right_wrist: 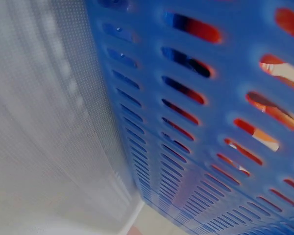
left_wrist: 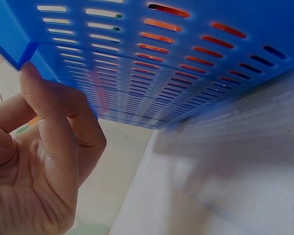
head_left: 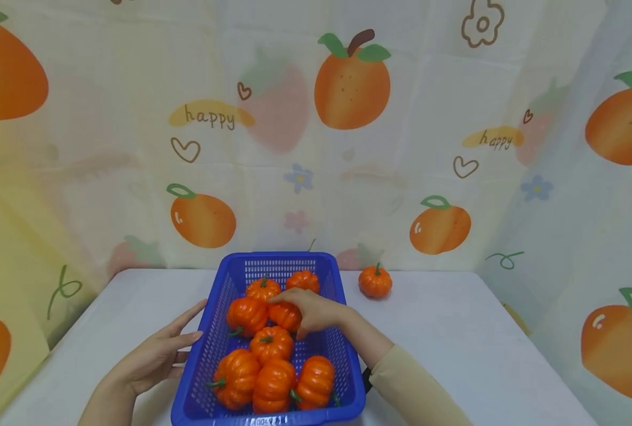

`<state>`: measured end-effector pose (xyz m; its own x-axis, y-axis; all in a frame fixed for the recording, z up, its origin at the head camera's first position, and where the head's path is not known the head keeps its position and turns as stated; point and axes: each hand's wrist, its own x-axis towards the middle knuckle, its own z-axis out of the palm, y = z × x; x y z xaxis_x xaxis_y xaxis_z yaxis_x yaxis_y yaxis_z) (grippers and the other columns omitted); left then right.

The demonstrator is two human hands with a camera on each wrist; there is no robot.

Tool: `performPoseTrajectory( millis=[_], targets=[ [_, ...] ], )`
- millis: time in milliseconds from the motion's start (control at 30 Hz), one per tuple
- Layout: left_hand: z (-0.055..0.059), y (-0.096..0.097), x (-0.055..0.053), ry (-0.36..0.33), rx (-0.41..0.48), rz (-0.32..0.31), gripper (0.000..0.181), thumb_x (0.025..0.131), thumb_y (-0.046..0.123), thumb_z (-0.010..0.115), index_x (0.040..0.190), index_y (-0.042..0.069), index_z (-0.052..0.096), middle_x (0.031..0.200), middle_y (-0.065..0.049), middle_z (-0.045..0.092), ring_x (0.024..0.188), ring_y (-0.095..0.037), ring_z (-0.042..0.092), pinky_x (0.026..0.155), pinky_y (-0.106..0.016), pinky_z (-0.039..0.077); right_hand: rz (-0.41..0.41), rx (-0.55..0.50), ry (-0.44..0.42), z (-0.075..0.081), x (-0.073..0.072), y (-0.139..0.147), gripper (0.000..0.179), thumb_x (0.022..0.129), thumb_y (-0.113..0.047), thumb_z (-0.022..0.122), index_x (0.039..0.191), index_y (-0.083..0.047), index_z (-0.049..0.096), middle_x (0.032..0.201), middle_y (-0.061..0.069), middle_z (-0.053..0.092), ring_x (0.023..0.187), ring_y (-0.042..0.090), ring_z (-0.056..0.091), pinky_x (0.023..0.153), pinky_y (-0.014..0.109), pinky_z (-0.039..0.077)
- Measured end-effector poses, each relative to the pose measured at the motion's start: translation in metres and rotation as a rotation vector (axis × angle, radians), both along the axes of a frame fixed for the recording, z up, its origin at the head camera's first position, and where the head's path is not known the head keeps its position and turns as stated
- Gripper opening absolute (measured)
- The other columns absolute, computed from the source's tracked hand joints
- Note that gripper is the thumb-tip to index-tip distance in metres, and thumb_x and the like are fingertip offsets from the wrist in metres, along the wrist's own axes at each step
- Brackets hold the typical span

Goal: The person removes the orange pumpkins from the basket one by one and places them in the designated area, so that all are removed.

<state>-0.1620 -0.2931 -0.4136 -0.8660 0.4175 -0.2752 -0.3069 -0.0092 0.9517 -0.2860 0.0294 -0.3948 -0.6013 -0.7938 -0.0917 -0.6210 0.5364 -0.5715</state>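
Observation:
A blue plastic basket (head_left: 350,355) with slotted walls holds several small orange pumpkins, among them a pumpkin (head_left: 271,345) near its middle. My right hand (head_left: 316,310) reaches over the right rim and grips a small pumpkin (head_left: 285,316) inside, fingers over its top and thumb at its near side. Beside the left rim, my left hand (head_left: 158,352) has its fingers extended, and the tips touch the basket's edge. The left wrist view shows that hand (left_wrist: 44,152) against the slotted wall (left_wrist: 132,73). From the right wrist only the basket's outer wall (right_wrist: 152,142) is plain; the hand's grip is hidden.
One more pumpkin (head_left: 375,281) sits on the white table (head_left: 454,331) behind and to the right of the basket. A fruit-printed curtain (head_left: 348,177) hangs along the table's back edge and down both sides.

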Motion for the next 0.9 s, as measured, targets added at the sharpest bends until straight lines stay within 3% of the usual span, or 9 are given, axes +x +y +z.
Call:
performPoseTrajectory(
  millis=[100, 233, 500, 700, 900],
  targets=[
    [-0.0002, -0.0011, 0.0008, 0.001, 0.003, -0.004, 0.075, 0.106, 0.029, 0.041, 0.157, 0.032, -0.014, 0.120, 0.006, 0.068, 0.106, -0.018, 0.070, 0.088, -0.035, 0.060, -0.002, 0.020, 0.040, -0.0010, -0.0002, -0.0008, 0.084, 0.068, 0.003, 0.079, 0.141, -0.029, 0.052, 0.151, 0.004, 0.046, 0.138, 0.023, 0.042, 0.110, 0.045, 0.047],
    [-0.0001, -0.0009, 0.0011, 0.007, 0.007, -0.007, 0.074, 0.107, 0.028, 0.041, 0.157, 0.032, -0.014, 0.121, 0.007, 0.068, 0.106, -0.018, 0.071, 0.088, -0.035, 0.060, -0.011, 0.003, 0.124, -0.0015, -0.0012, -0.0007, 0.072, 0.067, 0.003, 0.078, 0.130, -0.021, 0.054, 0.137, 0.004, 0.056, 0.119, 0.016, 0.052, 0.103, 0.033, 0.050],
    [0.0009, 0.0004, 0.0015, 0.005, 0.011, -0.005, 0.074, 0.106, 0.028, 0.041, 0.157, 0.032, -0.014, 0.119, 0.007, 0.069, 0.106, -0.018, 0.071, 0.088, -0.035, 0.060, -0.050, -0.010, 0.211, -0.0021, -0.0010, -0.0002, 0.064, 0.065, 0.002, 0.081, 0.118, -0.017, 0.052, 0.117, 0.000, 0.060, 0.098, 0.013, 0.051, 0.091, 0.023, 0.051],
    [0.0006, -0.0003, 0.0011, 0.001, 0.034, -0.030, 0.074, 0.107, 0.027, 0.039, 0.156, 0.031, -0.016, 0.120, 0.007, 0.070, 0.106, -0.018, 0.071, 0.088, -0.034, 0.060, -0.091, 0.029, 0.221, 0.0002, 0.0013, 0.0004, 0.075, 0.064, -0.001, 0.081, 0.132, -0.015, 0.052, 0.133, 0.004, 0.058, 0.109, 0.014, 0.056, 0.097, 0.028, 0.053],
    [-0.0004, -0.0015, 0.0005, 0.002, 0.054, -0.049, 0.073, 0.107, 0.026, 0.038, 0.155, 0.032, -0.017, 0.120, 0.007, 0.069, 0.106, -0.018, 0.071, 0.089, -0.034, 0.060, -0.140, 0.043, 0.250, -0.0002, 0.0001, 0.0017, 0.079, 0.063, -0.004, 0.082, 0.136, -0.017, 0.055, 0.142, 0.009, 0.048, 0.109, 0.020, 0.058, 0.083, 0.027, 0.055]
  ],
)
